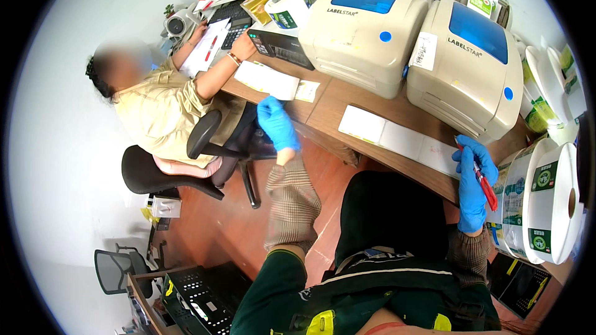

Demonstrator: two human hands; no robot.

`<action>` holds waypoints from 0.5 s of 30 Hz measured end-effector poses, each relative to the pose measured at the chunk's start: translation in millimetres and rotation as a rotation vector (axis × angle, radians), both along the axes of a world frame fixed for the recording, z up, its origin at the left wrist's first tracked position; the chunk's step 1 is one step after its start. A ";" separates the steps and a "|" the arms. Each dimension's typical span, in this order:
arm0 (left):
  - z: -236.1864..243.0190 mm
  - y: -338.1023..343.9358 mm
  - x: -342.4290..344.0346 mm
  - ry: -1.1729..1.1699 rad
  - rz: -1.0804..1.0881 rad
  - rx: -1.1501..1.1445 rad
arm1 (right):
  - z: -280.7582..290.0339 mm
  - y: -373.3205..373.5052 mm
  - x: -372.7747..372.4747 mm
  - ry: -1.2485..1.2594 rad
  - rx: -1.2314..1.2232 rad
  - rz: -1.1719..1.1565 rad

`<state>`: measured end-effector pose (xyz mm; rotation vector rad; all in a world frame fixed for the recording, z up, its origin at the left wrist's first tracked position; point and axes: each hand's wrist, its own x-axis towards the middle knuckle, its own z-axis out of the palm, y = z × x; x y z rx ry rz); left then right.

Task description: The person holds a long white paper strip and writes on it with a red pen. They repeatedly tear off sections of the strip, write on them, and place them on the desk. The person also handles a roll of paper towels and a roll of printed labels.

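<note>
My right hand (475, 180), in a blue glove, grips a red pen (485, 187) at the right edge of the desk. It is over the end of a strip of blank white labels (397, 138), which has faint red marks near that hand. My left hand (276, 125), also gloved in blue, is raised at the desk's front edge with its fingers drawn together. Whether anything is between them is hidden. Just beyond it lie a white label sheet (267, 79) and a small yellowish label (307, 91).
Two beige label printers (366, 37) (465, 68) stand on the wooden desk (326, 96). Large label rolls (549, 201) are stacked at the right. A co-worker (167, 111) sits on a black chair (161, 170) at the left, hands near papers and a keyboard (233, 15). A black printer (282, 48) sits between us.
</note>
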<state>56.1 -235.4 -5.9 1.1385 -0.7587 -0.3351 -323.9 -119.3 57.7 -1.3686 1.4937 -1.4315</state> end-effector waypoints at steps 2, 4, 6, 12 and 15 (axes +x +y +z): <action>0.4 -0.8 6.7 0.077 -0.028 -0.076 | -0.4 0.0 -0.7 -0.005 0.000 0.005; 2.5 -0.5 -2.2 0.077 -0.101 -0.071 | 1.0 0.6 -1.3 0.003 -0.004 0.005; 10.3 3.4 -18.8 0.010 -0.189 -0.013 | 0.4 -0.3 -2.2 0.007 0.006 -0.004; 10.9 10.4 -30.2 -0.170 -0.102 -0.022 | 3.0 -0.4 -1.7 0.003 -0.003 -0.007; 8.9 22.3 -54.7 -0.626 -0.016 0.002 | 5.0 -0.1 -2.0 0.019 -0.019 0.000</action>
